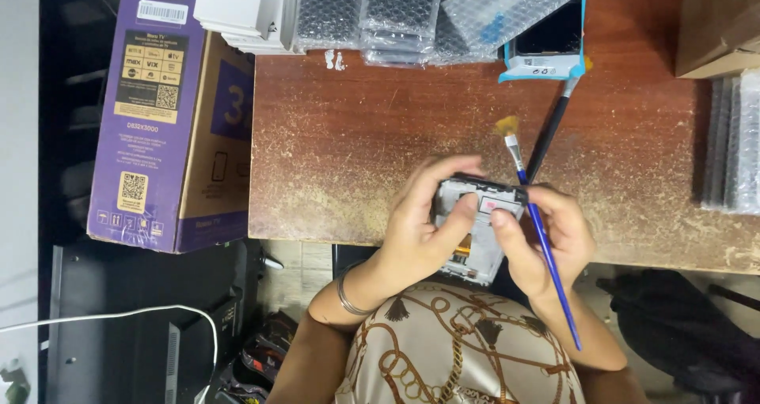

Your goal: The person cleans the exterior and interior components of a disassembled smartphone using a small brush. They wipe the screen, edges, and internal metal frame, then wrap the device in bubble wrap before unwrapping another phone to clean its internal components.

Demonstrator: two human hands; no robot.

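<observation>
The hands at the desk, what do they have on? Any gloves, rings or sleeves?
No gloves. Both hands are bare, and so are the arms: no sleeves reach them. The left hand has a thin silvery bangle round its wrist. The right hand wears nothing at the wrist. I can see no rings.

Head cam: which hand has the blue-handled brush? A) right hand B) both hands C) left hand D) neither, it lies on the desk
A: the blue-handled brush runs through the right hand, bristles up over the desk, while the left hand only grips the phone frame.
</observation>
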